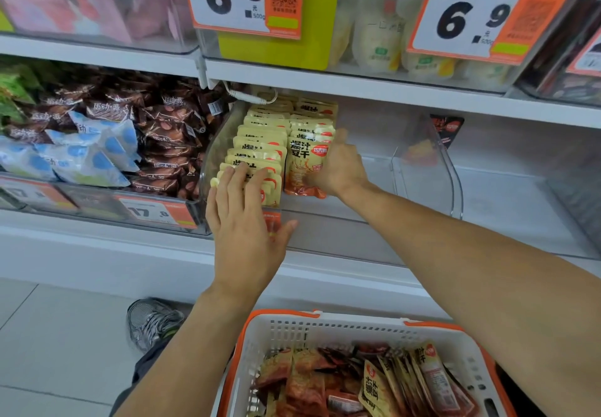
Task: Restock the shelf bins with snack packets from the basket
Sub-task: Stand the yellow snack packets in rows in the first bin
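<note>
- The right hand (338, 166) gripped one yellow-and-orange snack packet (304, 169), fingers curled round its right edge, holding it upright at the front of the right row in the clear shelf bin (422, 189).
- That packet's long axis ran vertically, its printed face towards the camera.
- The left hand (244, 221) lay flat, fingers straight, pressing the front of the left row (257, 153).
- Two rows of packets stood in the bin.
- One white basket (325, 329) with an orange rim sat below, holding many more packets.
</note>
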Tool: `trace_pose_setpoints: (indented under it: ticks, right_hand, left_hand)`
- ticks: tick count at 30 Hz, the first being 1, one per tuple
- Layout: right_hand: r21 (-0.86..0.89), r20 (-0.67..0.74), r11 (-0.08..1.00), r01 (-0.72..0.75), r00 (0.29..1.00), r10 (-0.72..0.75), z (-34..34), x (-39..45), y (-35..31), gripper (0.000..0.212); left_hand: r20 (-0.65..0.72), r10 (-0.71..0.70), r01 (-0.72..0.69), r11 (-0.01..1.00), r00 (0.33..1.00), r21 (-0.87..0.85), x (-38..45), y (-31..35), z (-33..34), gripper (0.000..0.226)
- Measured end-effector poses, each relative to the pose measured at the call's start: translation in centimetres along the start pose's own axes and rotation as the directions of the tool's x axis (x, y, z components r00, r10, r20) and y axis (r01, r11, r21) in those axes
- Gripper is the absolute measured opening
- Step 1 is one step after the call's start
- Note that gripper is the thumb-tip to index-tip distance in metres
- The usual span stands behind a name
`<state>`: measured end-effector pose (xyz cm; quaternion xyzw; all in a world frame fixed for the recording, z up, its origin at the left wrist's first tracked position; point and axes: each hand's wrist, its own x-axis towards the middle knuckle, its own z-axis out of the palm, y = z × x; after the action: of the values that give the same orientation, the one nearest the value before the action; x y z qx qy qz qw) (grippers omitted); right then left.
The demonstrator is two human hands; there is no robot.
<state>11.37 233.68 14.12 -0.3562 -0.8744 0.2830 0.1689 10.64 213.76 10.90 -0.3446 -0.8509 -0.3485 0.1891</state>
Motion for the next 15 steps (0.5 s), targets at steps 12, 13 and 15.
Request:
trace_pose_setpoints:
  ticks: [12, 13, 15]
  right_hand:
    - [-0.026, 0.074, 0.999, -0.027, 0.997, 0.029, 0.6, 0.1, 1.0, 0.083]
    - [-0.031, 0.096, 0.999, -0.032, 0.995, 0.035, 0.7, 0.1, 1.0, 0.082]
    - [-0.048, 0.150, 0.998, -0.036, 0.988, 0.043, 0.7, 0.1, 1.1, 0.083]
  left_hand:
    - [-0.021, 0.004, -0.004, 1.000, 1.000, 0.007, -0.1, 0.2, 0.1, 0.084]
    - [-0.021, 0.006, -0.006, 1.000, 1.000, 0.008, -0.1, 0.2, 0.1, 0.084]
    - [-0.023, 0.010, -0.010, 1.000, 1.000, 0.009, -0.2, 0.1, 0.2, 0.084]
